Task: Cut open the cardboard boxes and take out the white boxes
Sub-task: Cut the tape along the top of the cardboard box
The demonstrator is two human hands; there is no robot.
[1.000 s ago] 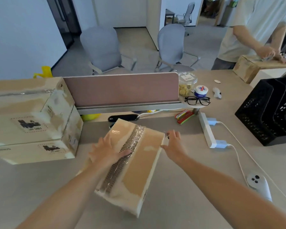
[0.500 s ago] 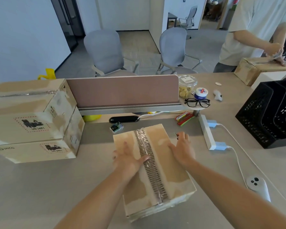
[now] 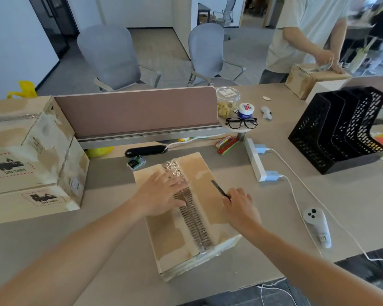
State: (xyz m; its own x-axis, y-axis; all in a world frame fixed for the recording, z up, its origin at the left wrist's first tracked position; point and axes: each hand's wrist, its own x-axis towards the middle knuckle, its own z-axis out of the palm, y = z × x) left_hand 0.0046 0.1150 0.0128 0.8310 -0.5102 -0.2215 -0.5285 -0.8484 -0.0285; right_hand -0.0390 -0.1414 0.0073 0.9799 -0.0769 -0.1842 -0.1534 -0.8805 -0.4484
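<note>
A flat cardboard box (image 3: 170, 237) lies on the desk in front of me, its top seam sealed with a strip of clear, patterned tape (image 3: 192, 215). My left hand (image 3: 161, 193) rests flat on the box's upper left, fingers spread over the tape. My right hand (image 3: 239, 208) is over the box's right side and grips a thin dark blade (image 3: 219, 189) that points up and left above the cardboard. Two larger cardboard boxes (image 3: 29, 155) are stacked at the left. No white box shows.
A pink desk divider (image 3: 137, 111) stands behind the box. A white power strip (image 3: 255, 162) with cables, a white controller (image 3: 317, 224) and black file trays (image 3: 341, 129) lie to the right. Another person (image 3: 305, 34) handles a box (image 3: 305, 78) at the far right.
The box has turned from slanted to nearly straight in front of me and lies flat. My right hand lifted off its edge and now holds the blade over the top.
</note>
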